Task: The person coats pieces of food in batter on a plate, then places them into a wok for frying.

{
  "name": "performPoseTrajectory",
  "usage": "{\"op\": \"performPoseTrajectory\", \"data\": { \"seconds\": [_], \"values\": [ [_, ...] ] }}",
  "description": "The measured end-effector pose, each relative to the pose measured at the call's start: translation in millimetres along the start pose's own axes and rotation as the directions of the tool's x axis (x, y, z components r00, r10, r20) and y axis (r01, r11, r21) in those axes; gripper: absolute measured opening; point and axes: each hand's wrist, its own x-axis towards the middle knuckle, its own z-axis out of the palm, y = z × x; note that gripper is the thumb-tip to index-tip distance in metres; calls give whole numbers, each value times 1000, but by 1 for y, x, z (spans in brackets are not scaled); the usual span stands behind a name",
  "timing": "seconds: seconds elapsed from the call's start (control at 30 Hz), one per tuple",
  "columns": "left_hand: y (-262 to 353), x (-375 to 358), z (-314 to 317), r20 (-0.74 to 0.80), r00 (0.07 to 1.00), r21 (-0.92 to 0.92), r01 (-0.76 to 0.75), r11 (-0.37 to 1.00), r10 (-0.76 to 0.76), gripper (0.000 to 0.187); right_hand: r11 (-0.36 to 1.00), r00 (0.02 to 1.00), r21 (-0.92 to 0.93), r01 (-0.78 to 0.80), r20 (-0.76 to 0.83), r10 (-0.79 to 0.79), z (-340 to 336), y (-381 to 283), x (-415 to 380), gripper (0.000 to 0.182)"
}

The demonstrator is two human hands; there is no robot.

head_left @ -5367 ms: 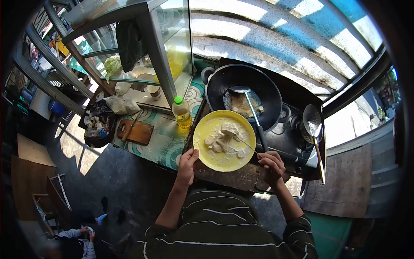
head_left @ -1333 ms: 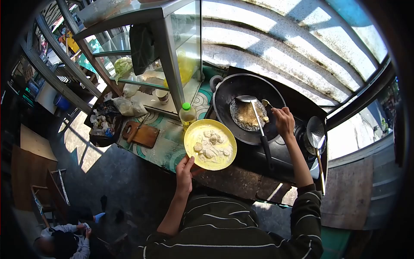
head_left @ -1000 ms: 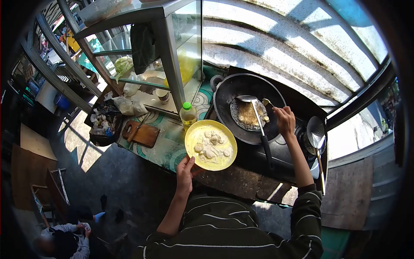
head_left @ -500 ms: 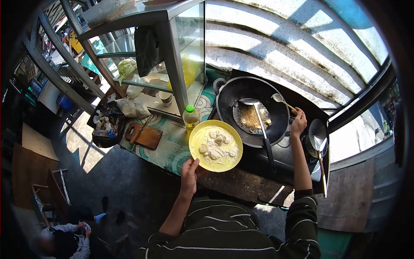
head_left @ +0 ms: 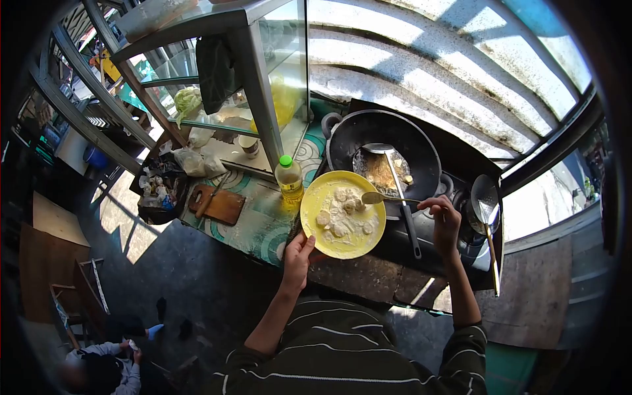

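My left hand (head_left: 297,262) grips the lower left rim of a yellow plate (head_left: 349,246), which carries flour-coated pieces (head_left: 337,224). My right hand (head_left: 442,221) is closed round the handle of a spoon (head_left: 372,197), whose bowl is over the plate's right part, at the pieces. Behind the plate a black wok (head_left: 415,135) sits on the stove, with bubbling oil (head_left: 385,174) and food in it. A long-handled spatula (head_left: 399,184) rests in the wok, its black handle over the near rim.
A green-capped oil bottle (head_left: 289,179) stands left of the plate. Farther left are a cutting board (head_left: 224,207) with a knife and a black bag of waste (head_left: 160,197). A glass cabinet (head_left: 266,99) rises behind. A strainer (head_left: 485,201) lies right. A person (head_left: 108,365) sits lower left.
My right hand has brought the spoon from over the wok's right side down to the plate. The plate has shifted slightly right in my left hand.
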Motion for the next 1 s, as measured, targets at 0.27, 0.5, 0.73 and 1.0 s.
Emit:
{"op": "performPoseTrajectory", "data": {
  "seconds": [0.27, 0.5, 0.73, 1.0],
  "values": [
    [-8, 3, -8, 44, 996, 67, -84, 994, 81, 28, 873, 872, -227, 432, 353, -340, -11, -37, 4, 11],
    [-8, 0, -6, 29, 996, 32, -89, 995, 88, 27, 780, 693, -116, 615, 550, -465, -1, -58, -25, 17],
    [0, -5, -2, 66, 998, 59, 2, 998, -6, 27, 894, 821, -120, 432, 463, -335, -10, -43, 1, 10],
    [5, -4, -10, 233, 960, 106, 135, 985, -157, 32, 985, 768, 131, 110, 618, -168, -13, -38, 12, 12]
  ]
}}
